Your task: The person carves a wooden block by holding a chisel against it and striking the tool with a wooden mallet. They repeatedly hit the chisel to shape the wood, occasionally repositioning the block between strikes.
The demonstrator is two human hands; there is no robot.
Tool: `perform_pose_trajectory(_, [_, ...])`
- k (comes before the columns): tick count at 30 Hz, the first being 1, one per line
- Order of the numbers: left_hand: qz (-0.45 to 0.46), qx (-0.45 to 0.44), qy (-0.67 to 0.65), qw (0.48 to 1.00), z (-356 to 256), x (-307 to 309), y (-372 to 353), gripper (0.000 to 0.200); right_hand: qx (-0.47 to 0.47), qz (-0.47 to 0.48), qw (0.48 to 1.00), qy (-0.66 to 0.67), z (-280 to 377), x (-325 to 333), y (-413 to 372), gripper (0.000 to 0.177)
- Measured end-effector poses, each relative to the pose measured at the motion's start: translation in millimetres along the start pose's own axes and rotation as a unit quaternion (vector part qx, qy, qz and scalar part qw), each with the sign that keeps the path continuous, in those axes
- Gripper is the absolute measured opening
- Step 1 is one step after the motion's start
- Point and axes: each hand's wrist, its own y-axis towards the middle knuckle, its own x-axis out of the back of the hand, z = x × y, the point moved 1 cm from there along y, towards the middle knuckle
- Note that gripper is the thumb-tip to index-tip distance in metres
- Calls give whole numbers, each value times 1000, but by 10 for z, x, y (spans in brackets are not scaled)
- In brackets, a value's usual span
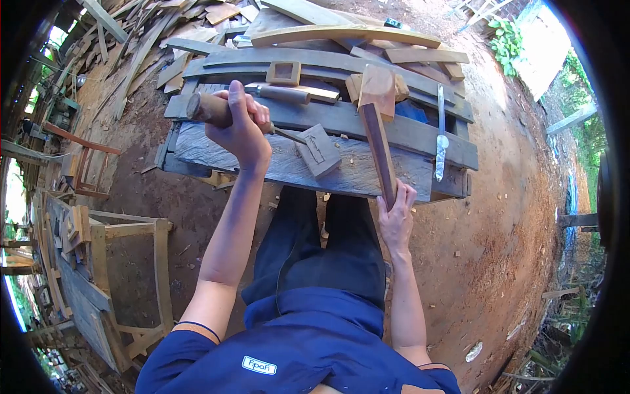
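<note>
My left hand point(241, 128) is wrapped round the thick wooden handle of a chisel point(211, 110). The chisel's metal blade slants down to the right, and its tip meets a small wooden block point(319, 152) with a slot outline cut or marked on its upper face. The block lies at an angle on the near plank of the workbench point(262, 154). In my right hand point(397, 213) is the lower end of a wooden mallet's dark handle. The mallet's blocky head point(378, 90) is farther off, over the bench's right half, apart from the chisel.
Behind the block lie a tool with a round wooden handle point(286, 95) and a square wooden piece with a recess point(284, 73). A narrow metal strip, partly wrapped point(441, 141), lies at right. Curved boards point(348, 33) are piled beyond; a wooden frame point(161, 262) stands left.
</note>
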Motion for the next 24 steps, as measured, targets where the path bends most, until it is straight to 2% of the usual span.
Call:
perform_pose_trajectory(8, [1, 0, -2, 1000, -4, 9, 1, 19, 1, 3, 1000, -10, -6, -3, 4, 51])
perform_pose_trajectory(14, [-13, -5, 113, 994, 86, -186, -146, 20, 38, 28, 999, 19, 72, 82, 72, 51])
perform_pose_trajectory(15, [-16, -18, 106, 994, 128, -196, -160, 20, 30, 58, 989, 135, 151, 128, 86, 51])
perform_pose_trajectory(16, [-11, -61, 174, 983, 184, -226, -187, 19, 19, 87, 965, 247, 255, 214, 122, 51])
perform_pose_trajectory(17, [-6, -102, 239, 966, 216, -274, -205, 19, 17, 92, 963, 254, 552, 441, 220, 50])
perform_pose_trajectory(20, [32, -128, 271, 953, 200, -431, -284, 22, 70, 34, 946, 315, 1426, 1162, 422, 48])
perform_pose_trajectory(22, [61, -149, 268, 950, 139, -533, -329, 22, 81, 2, 933, 352, 1701, 1402, 467, 47])
perform_pose_trajectory(24, [83, -146, 264, 950, 196, -537, -348, 22, 251, -70, 918, 300, 1839, 1524, 510, 47])
